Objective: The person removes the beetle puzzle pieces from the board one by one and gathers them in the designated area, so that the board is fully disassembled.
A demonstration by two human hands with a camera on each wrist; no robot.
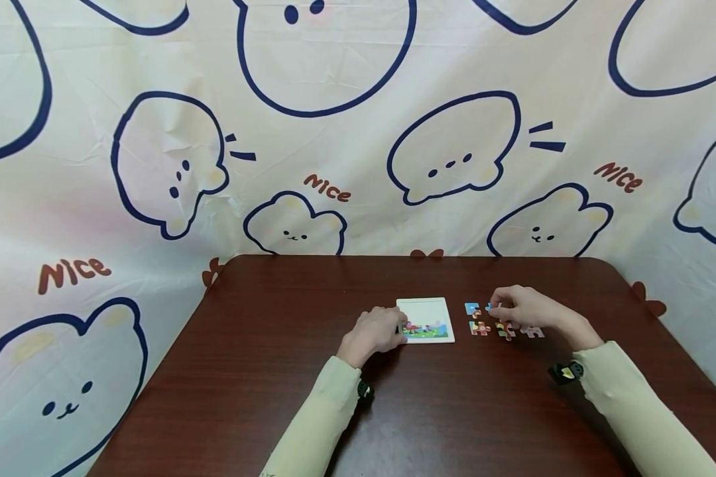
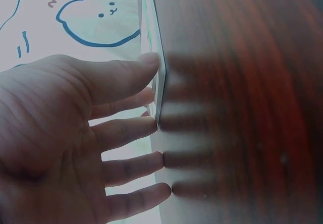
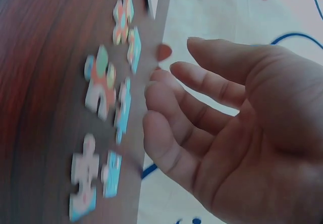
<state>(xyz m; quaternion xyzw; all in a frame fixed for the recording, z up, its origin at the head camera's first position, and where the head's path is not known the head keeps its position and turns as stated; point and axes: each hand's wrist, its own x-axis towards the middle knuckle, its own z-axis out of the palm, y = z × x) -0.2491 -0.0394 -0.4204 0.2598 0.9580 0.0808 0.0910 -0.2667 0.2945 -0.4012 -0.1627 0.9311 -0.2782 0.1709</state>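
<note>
A white puzzle board [image 1: 423, 313] lies on the table, its near part filled with a colourful picture strip [image 1: 426, 330] and its far part plain white. My left hand [image 1: 374, 330] is at the board's left side; in the left wrist view the thumb [image 2: 136, 72] touches its edge and the other fingers reach down, extended. To the right of the board lie several loose jigsaw pieces [image 1: 479, 328], roughly in two rows. Just above them hovers my right hand [image 1: 528, 307], its fingers loosely bent, with nothing between thumb and fingertips in the right wrist view.
The dark brown wooden table [image 1: 244, 371] reaches back to a cream cloth [image 1: 364, 146] printed with blue-outlined animal figures. A small dark device with a strap [image 1: 565, 373] sits at my right wrist, and another [image 1: 365, 391] at my left.
</note>
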